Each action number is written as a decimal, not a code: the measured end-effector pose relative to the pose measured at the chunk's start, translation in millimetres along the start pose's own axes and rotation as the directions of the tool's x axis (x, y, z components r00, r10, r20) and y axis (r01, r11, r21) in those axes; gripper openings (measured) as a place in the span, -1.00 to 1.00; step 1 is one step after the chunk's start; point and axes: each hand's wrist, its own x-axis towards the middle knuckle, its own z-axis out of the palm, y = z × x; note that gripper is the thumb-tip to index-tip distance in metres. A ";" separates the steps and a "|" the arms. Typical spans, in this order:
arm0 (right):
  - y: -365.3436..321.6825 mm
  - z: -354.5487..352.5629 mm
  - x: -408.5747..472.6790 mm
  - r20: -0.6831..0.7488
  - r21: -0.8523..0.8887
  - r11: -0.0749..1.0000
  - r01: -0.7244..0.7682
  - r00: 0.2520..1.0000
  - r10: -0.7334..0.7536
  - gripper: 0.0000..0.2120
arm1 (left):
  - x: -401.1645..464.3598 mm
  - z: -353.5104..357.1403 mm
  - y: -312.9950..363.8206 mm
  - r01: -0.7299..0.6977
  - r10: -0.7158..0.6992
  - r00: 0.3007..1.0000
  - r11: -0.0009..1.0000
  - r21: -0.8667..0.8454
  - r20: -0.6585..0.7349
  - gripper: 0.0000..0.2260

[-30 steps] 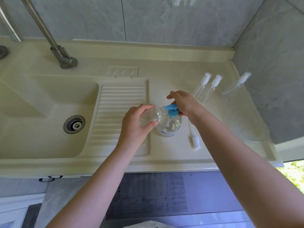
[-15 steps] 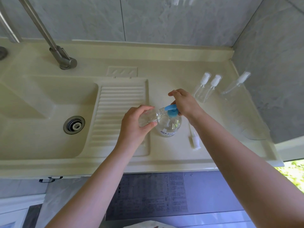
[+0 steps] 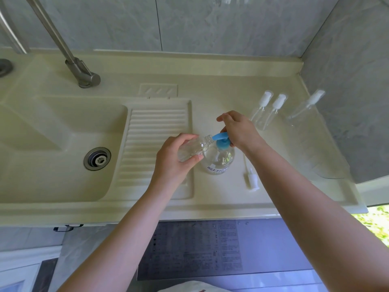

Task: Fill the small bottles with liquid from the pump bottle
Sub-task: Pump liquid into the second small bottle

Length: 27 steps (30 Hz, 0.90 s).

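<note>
Here the left hand point(image 3: 174, 159) grips a small clear bottle point(image 3: 192, 148), its fingers point(image 3: 185, 137) curled over the top of the body and the thumb under it, so that the bottle lies tilted with its open threaded neck pointing right, at the tip of the blue spout. The right hand point(image 3: 239, 131) rests on the blue pump head point(image 3: 221, 140) of the pump bottle point(image 3: 219, 161); its fingers are bent down over the head, though whether they clasp it or only press on it cannot be told. The pump bottle stands upright on the cream worktop point(image 3: 221, 199), just right of the ribbed drainboard point(image 3: 155, 144), holding clear liquid, with a printed label low on its near side.

Compared with half a second ago, little differs: both hands keep the same hold, the small bottle's mouth stays at the spout, and the right hand sits at much the same height over the pump.

A loose white sprayer cap point(image 3: 251, 181) with its thin dip tube lies on the worktop just right of the pump bottle. Further back on the right, two small capped spray bottles point(image 3: 267, 114) stand side by side, and a third spray bottle point(image 3: 305, 111) stands apart near the grey wall. The sink basin point(image 3: 42, 165) with its metal drain point(image 3: 97, 158) lies to the left, the tap point(image 3: 84, 74) behind it.
</note>
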 end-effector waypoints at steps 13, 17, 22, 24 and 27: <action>3.9 9.9 -0.9 -0.139 -0.181 0.977 0.117 0.980 -0.143 -0.71 | -1.5 2.7 -2.3 -0.004 0.004 1.000 1.000 0.013 0.013 -0.63; -0.6 3.8 1.1 -0.099 -0.197 0.974 0.111 0.986 -0.133 -0.67 | -2.7 1.7 -0.8 -0.010 0.010 1.000 1.000 0.007 0.013 -0.64; -2.2 6.0 -0.9 -0.087 -0.248 0.965 0.091 0.989 -0.116 -0.64 | -4.7 1.7 3.8 -0.003 0.003 1.000 1.000 -0.001 0.026 -0.64; -1.9 8.8 -2.5 -0.115 -0.283 0.953 0.104 0.983 -0.141 -0.66 | -5.5 2.5 4.3 0.005 -0.005 1.000 1.000 -0.001 0.031 -0.64; -1.8 12.7 -8.6 -0.163 -0.312 0.945 0.103 0.974 -0.160 -0.69 | -6.7 2.7 4.0 0.010 -0.010 0.999 1.000 -0.002 0.036 -0.65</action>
